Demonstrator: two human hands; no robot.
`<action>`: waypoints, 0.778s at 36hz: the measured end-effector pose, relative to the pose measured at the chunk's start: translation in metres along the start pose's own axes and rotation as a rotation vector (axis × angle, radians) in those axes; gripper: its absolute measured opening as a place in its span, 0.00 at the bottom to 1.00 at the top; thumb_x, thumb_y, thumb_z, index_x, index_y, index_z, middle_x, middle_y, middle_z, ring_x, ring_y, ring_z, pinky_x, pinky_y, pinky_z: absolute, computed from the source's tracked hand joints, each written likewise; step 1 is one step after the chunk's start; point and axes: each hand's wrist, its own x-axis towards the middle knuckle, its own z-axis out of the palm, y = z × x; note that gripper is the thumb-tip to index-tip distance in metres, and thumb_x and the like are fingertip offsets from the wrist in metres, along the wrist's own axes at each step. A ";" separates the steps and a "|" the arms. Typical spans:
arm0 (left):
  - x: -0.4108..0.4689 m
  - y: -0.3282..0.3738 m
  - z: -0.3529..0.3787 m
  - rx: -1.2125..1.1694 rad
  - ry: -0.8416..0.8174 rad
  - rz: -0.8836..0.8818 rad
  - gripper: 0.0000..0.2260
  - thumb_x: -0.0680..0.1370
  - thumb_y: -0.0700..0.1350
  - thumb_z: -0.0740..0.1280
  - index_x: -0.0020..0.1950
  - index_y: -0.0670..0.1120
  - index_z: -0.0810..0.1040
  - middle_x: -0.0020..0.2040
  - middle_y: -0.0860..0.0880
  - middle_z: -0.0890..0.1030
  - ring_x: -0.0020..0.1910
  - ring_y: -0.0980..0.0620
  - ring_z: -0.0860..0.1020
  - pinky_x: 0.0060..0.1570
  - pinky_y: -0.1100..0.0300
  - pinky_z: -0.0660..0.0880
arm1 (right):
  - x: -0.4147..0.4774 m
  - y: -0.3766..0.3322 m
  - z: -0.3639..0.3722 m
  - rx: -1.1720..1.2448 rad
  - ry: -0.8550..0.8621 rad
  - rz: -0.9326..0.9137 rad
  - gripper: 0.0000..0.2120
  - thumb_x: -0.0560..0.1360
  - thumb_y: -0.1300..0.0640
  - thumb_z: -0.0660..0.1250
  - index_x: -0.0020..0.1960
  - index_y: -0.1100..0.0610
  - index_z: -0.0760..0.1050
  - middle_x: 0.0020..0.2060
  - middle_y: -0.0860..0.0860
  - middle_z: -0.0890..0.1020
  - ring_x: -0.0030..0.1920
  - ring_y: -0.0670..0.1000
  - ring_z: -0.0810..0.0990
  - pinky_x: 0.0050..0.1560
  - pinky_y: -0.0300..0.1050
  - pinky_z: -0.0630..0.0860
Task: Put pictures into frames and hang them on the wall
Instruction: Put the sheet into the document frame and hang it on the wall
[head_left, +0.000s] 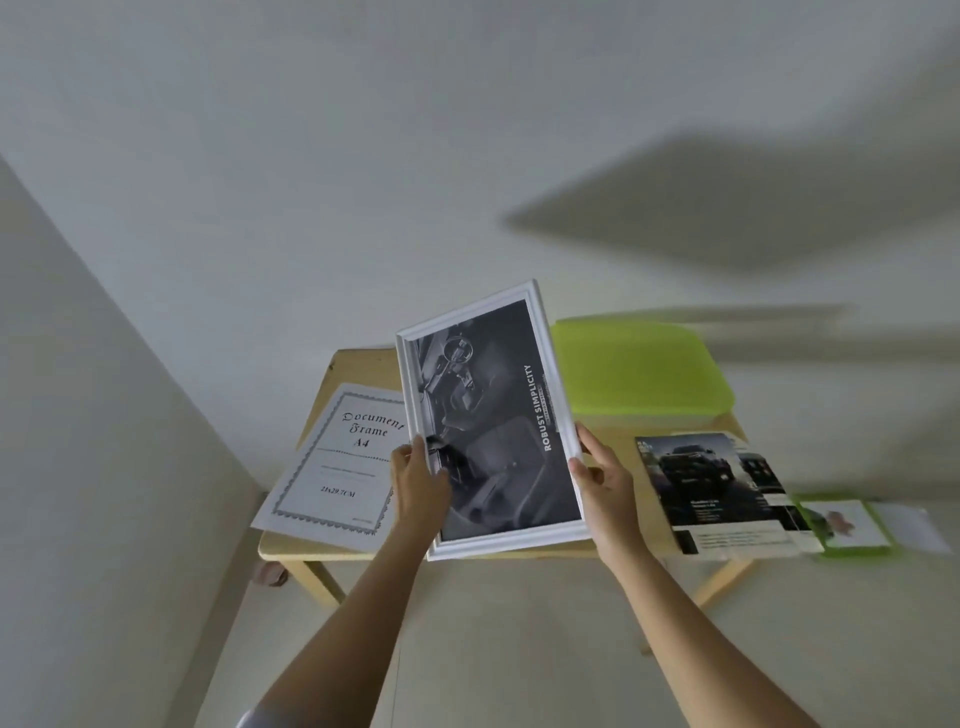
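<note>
head view: both hands hold a white picture frame (545, 384) with a dark "robust simplicity" print, tilted above the wooden table (613, 540). left hand (418, 483) grips its left edge, right hand (602, 480) its right. the "document frame a4" insert sheet (337, 462) and car brochures (722, 488) lie on the table either side.

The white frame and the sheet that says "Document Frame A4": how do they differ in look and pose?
The white frame is held tilted above the table by the left hand and right hand; the sheet lies flat on it. The white frame shows a dark grey picture; the sheet is white with black lettering and an ornate border. Both are rectangular.
</note>
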 end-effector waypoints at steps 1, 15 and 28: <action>0.002 0.004 0.000 0.001 -0.012 0.012 0.26 0.77 0.35 0.63 0.73 0.40 0.59 0.65 0.41 0.63 0.66 0.46 0.63 0.67 0.59 0.60 | 0.001 -0.001 0.000 0.004 -0.003 -0.009 0.20 0.77 0.65 0.61 0.68 0.56 0.69 0.57 0.50 0.76 0.38 0.40 0.72 0.42 0.25 0.68; 0.035 0.083 -0.034 -0.277 0.000 0.369 0.23 0.80 0.53 0.58 0.74 0.50 0.61 0.69 0.45 0.67 0.65 0.49 0.70 0.63 0.56 0.68 | -0.001 -0.025 0.045 -0.068 0.141 -0.268 0.18 0.77 0.67 0.61 0.66 0.61 0.70 0.51 0.52 0.73 0.48 0.33 0.73 0.50 0.23 0.67; 0.048 0.089 -0.048 -0.447 0.122 0.297 0.36 0.76 0.40 0.66 0.77 0.50 0.47 0.73 0.44 0.60 0.65 0.52 0.68 0.61 0.60 0.69 | -0.015 -0.042 0.086 -0.495 0.258 -0.787 0.20 0.70 0.71 0.64 0.59 0.57 0.77 0.44 0.53 0.80 0.41 0.52 0.81 0.33 0.45 0.78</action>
